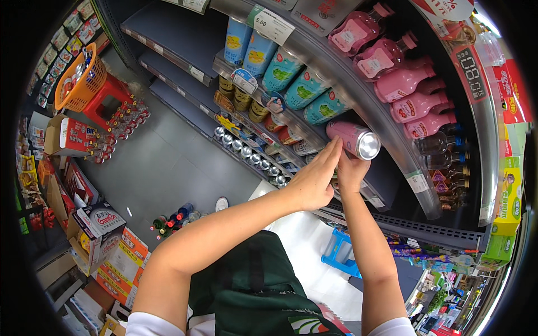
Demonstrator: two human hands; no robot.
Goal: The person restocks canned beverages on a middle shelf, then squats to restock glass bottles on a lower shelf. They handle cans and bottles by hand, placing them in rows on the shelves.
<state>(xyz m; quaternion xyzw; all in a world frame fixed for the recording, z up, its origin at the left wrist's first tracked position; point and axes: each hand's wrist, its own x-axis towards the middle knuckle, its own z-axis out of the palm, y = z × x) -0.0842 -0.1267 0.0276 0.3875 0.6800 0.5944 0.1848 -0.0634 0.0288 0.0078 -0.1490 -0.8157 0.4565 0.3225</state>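
Observation:
A pink drink can (351,136) lies tilted at the shelf front, its silver end towards me. My right hand (353,172) grips it from the near side, with the fingers partly hidden behind the can. My left hand (315,178) is held flat and straight beside it, fingertips at the can's side; whether they press on it is unclear. Left of the can, in the same row, stand teal drink cans (325,107) and light blue cans (258,52).
Pink bottles (403,84) fill the shelf above. Silver-topped cans (254,158) line a lower shelf. Behind me are an orange basket (80,77) on a red stool (110,94), small bottles (128,119), cartons (98,227), floor bottles (174,220) and a blue step stool (341,254).

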